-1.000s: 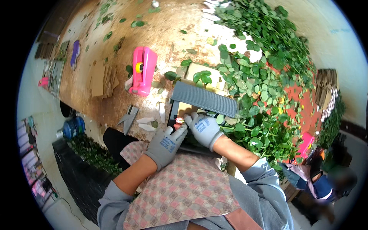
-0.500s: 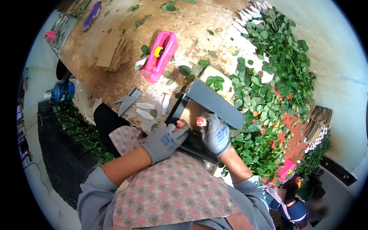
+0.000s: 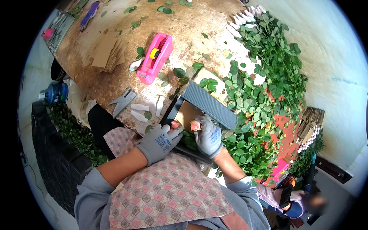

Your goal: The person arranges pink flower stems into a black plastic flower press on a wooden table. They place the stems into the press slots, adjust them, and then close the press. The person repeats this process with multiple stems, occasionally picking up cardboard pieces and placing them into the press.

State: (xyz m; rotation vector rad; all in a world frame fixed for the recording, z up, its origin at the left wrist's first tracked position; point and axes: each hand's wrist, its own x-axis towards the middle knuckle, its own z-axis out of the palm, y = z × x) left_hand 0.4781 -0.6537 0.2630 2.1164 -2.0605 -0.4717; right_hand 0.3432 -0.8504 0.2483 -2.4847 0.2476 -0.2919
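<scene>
My right hand (image 3: 209, 137), in a grey glove, is closed on a pink-orange rose (image 3: 195, 125), whose bloom shows at the fingertips. My left hand (image 3: 158, 145), gloved alike, has its fingers closed about a second rose, a coral one (image 3: 175, 125). Both blooms are over a dark tray-like holder (image 3: 173, 111) with a ridged grey side panel (image 3: 210, 104). Inside it lies a sheet of brown cardboard (image 3: 188, 113). Green leaves show between my hands; the stems are mostly hidden.
Beyond the holder stands a pink tape dispenser (image 3: 160, 57). A grey stapler-like tool (image 3: 123, 102), white sleeves (image 3: 160, 105) and cardboard pieces (image 3: 109, 52) lie on the left. Leafy rose stems (image 3: 278, 57) cover the right side. Another person (image 3: 285, 199) is at lower right.
The whole view has shifted slightly. The rose in my right hand has turned and its bloom now shows more from the side. Both hands stay at the holder.
</scene>
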